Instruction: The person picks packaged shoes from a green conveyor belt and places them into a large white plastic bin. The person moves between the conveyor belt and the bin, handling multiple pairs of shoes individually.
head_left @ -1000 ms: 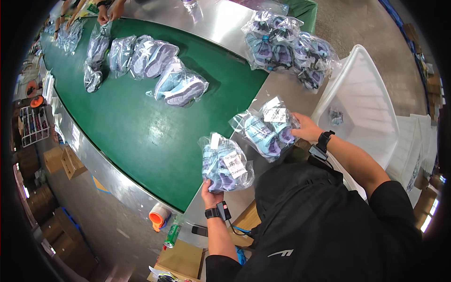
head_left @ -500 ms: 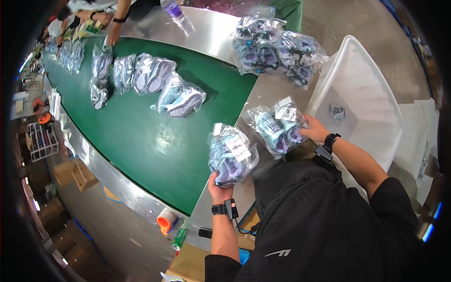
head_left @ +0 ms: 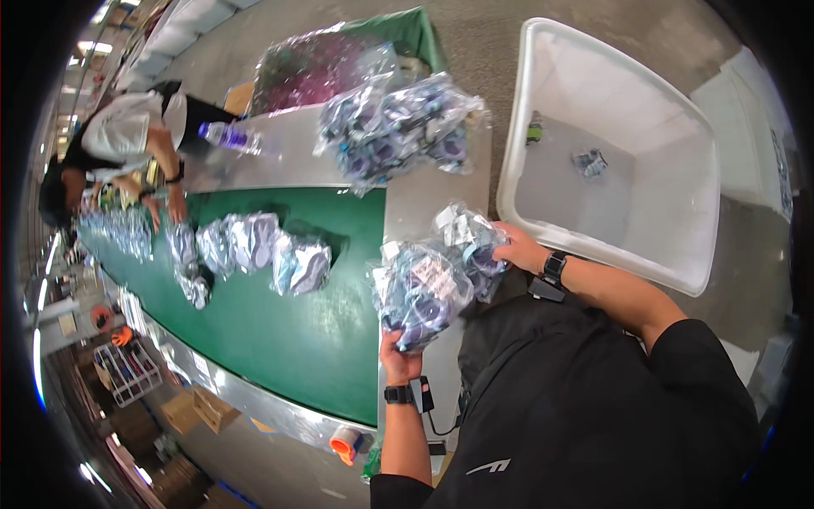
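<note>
My left hand (head_left: 400,360) is closed on the lower end of a clear plastic bag of shoes (head_left: 415,293), pale blue and purple with a white label. Another bag of similar shoes (head_left: 476,254) is in my right hand (head_left: 521,248), gripped at its right side. The two bags meet in front of me, and the left one partly covers the other. Both are over the metal end of the conveyor. Beyond them, several bagged shoes (head_left: 398,127) lie heaped on the metal surface (head_left: 415,204).
On the green belt (head_left: 297,348) several bagged shoes (head_left: 254,242) lie in a row. A co-worker (head_left: 127,127) reaches over its far end. A white bin (head_left: 610,242) stands to the right with a small bag inside. A bottle (head_left: 229,137) and tape roll (head_left: 346,443) sit on the metal edges.
My view has turned right, showing more of the white bin. The two held bags have come together and now overlap; both hands keep their grip.
</note>
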A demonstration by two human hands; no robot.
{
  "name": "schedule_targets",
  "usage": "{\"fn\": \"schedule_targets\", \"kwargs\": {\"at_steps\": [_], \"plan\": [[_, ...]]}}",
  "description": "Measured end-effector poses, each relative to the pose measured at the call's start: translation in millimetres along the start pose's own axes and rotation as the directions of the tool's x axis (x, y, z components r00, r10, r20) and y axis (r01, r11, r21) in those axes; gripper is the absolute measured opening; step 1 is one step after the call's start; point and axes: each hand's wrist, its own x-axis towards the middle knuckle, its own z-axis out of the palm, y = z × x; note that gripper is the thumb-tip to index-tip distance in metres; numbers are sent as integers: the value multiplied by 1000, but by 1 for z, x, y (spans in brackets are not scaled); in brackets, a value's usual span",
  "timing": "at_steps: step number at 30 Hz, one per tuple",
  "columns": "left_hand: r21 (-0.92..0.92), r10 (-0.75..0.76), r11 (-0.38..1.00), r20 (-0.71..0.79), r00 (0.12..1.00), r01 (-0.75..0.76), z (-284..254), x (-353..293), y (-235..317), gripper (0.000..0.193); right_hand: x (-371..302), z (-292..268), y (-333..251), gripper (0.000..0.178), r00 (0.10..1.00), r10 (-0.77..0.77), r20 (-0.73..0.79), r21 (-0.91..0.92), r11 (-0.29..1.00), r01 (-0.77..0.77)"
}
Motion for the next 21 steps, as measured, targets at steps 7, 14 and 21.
{"fn": "schedule_targets", "kwargs": {"at_steps": [7,14,21], "plan": [[-14,-18,1000,179,984,20,78,-1,-35,63,-75,-105,-34,67,966,-258,-22,427,871,242],[109,-38,994,325,945,2,205,8,-118,70,-152,-221,-57,55,930,-338,-142,688,642,338],[199,-179,973,357,917,112,291,19,-193,68,-189,-332,-9,36,936,-282,-213,765,547,339]]}}
